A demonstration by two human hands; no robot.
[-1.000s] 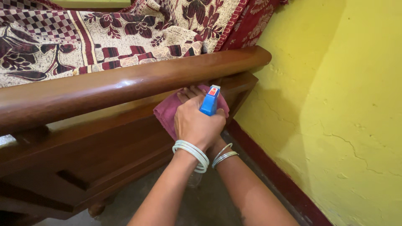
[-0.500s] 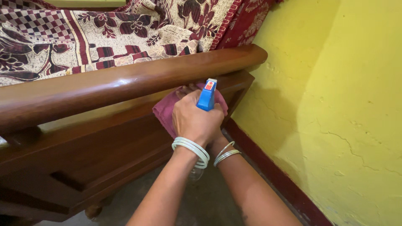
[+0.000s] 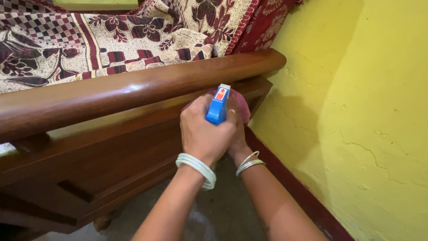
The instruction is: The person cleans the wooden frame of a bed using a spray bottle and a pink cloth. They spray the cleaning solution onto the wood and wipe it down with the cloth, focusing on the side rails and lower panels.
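Blue-topped spray bottle [image 3: 218, 107] gripped by left hand [image 3: 203, 131] | right hand [image 3: 236, 134] pressing pink cloth [image 3: 243, 103]

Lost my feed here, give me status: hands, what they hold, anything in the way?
Left hand shut on blue-headed spray bottle. Right hand presses pink cloth against brown wooden sofa frame. Yellow wall close on the right.

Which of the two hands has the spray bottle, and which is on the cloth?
The left hand grips the blue spray bottle, in front. The right hand, partly hidden behind it, presses the pink cloth against the wooden frame.
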